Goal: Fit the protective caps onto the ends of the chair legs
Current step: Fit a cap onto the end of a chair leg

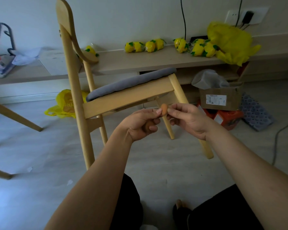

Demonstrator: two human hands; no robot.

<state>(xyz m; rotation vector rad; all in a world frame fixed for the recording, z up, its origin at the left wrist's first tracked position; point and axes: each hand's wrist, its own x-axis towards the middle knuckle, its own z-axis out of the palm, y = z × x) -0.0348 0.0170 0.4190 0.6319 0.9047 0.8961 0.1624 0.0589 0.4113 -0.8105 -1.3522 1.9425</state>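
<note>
Head: box (220, 98) label right of chair (128, 98), unreadable to us.
Hands: left hand (142, 125) and right hand (188, 120) pinch cap (164, 109) before chair.

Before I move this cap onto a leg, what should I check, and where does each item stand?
1. Grip on cap: ok, pinched between left hand and right hand.
2. Opening of cap facing the leg: cannot tell.
3. Near front leg end bare: ok.
4. That end raised off the floor: cannot tell.
5. A hand free to steady the chair: not ok, both hold the cap.
</note>
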